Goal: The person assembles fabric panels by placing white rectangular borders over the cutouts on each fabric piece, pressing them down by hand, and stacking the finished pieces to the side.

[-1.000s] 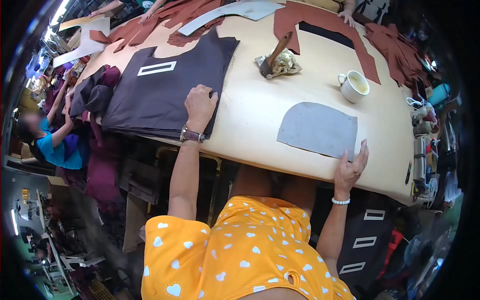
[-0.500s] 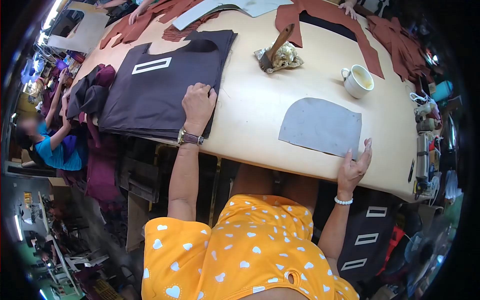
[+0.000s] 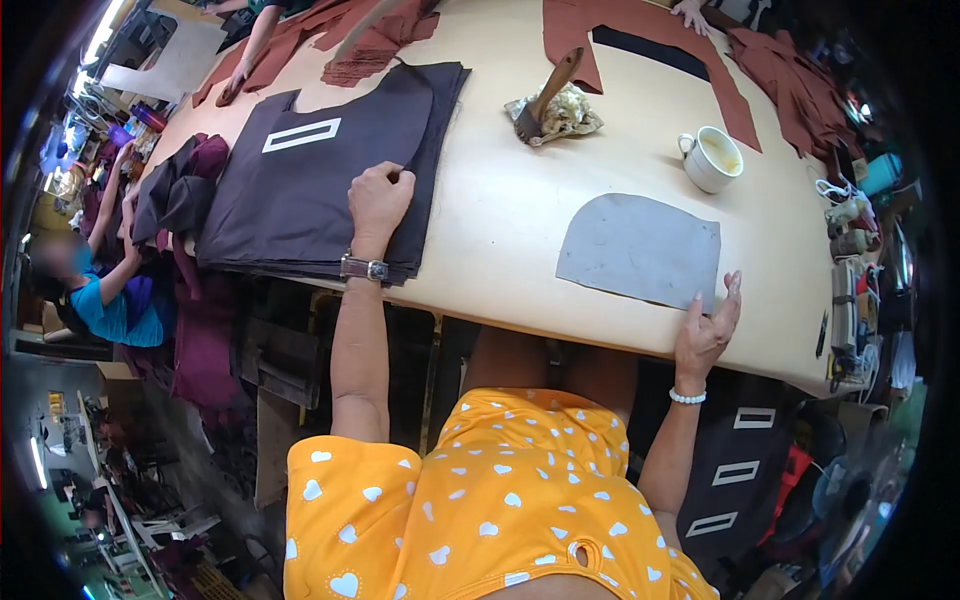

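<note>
Several flat, dark cloth panels (image 3: 300, 195), likely limp, lie under your curled left hand (image 3: 379, 208); right of them, your spread right hand (image 3: 706, 335) touches a grey, arched, card-like sheet (image 3: 640, 250), likely stiff, best held edgewise.

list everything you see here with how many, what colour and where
table: one, cream, centre
fabric stack: one, dark, left on table
rectangular outline: one, white, on the stack
curved panel: one, grey, table's near right
mug: one, white, beyond panel
brush: one, brown handle, leaning on wrapping
crumpled wrapping: one, pale, left of mug
cloth pieces: several, rust-red, far side
bundled cloth: count unclear, dark and maroon, left edge
pen-like item: one, black, right edge
co-worker: one, blue top, far left; others' hands at far edge
background clutter: uncountable, mixed colours, both sides
left hand: one, brown-strapped watch, on stack
right hand: one, white bracelet, at panel's near right corner
</note>
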A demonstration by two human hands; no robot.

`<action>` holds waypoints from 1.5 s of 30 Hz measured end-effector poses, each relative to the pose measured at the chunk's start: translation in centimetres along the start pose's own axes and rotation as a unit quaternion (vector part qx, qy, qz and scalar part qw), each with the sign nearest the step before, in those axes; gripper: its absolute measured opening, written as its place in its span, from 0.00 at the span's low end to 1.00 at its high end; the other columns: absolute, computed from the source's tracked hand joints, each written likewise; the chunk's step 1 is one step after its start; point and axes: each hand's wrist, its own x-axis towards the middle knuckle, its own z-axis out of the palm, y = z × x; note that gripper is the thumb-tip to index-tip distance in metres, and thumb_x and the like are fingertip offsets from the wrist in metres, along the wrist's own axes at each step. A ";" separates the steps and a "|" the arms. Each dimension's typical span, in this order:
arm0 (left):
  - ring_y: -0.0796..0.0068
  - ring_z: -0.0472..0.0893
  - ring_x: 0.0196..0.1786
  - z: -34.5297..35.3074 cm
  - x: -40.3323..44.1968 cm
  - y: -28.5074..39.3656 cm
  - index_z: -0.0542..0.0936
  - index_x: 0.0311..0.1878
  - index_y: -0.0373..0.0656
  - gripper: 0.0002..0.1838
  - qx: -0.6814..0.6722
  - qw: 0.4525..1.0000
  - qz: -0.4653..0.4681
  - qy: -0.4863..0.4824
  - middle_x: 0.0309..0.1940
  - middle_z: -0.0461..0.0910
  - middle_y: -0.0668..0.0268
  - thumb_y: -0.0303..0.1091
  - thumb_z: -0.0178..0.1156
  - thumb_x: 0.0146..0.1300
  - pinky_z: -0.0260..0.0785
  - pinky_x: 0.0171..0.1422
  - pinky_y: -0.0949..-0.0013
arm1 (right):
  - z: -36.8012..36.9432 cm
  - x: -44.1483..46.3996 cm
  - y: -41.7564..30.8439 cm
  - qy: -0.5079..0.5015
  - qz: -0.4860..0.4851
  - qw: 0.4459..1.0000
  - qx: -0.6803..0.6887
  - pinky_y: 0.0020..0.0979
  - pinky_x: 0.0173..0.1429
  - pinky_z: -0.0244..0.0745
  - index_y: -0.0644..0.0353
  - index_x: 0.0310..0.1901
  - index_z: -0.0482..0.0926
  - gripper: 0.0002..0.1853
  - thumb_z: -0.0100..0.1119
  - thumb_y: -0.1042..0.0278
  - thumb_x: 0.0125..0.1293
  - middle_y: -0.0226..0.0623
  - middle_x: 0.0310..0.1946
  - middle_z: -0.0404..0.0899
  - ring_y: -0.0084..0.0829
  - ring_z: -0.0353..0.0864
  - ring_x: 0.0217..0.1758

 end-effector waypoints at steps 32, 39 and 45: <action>0.51 0.68 0.62 2.8 -18.3 19.6 0.75 0.47 0.40 0.15 -0.318 0.859 0.338 -0.216 0.59 0.69 0.50 0.35 0.59 0.59 0.58 0.65 0.52 | 1.0 7.2 5.3 -0.113 -0.003 0.989 0.092 0.41 0.45 0.73 0.64 0.65 0.57 0.35 0.61 0.71 0.56 0.60 0.40 0.77 0.54 0.79 0.42; 0.50 0.62 0.67 3.7 -12.6 14.0 0.71 0.57 0.41 0.24 -0.101 0.929 0.301 -0.189 0.63 0.64 0.50 0.42 0.58 0.61 0.53 0.68 0.51 | -1.9 8.7 11.1 -0.150 0.062 0.983 0.080 0.39 0.48 0.72 0.62 0.66 0.56 0.36 0.60 0.74 0.56 0.62 0.40 0.77 0.54 0.79 0.44; 0.51 0.55 0.70 4.8 -11.7 13.2 0.66 0.64 0.43 0.30 -0.017 0.925 0.293 -0.242 0.67 0.58 0.52 0.49 0.54 0.63 0.46 0.70 0.44 | -1.9 9.9 12.9 -0.140 0.060 0.988 -0.015 0.41 0.47 0.72 0.58 0.67 0.56 0.36 0.59 0.73 0.57 0.55 0.37 0.79 0.53 0.79 0.40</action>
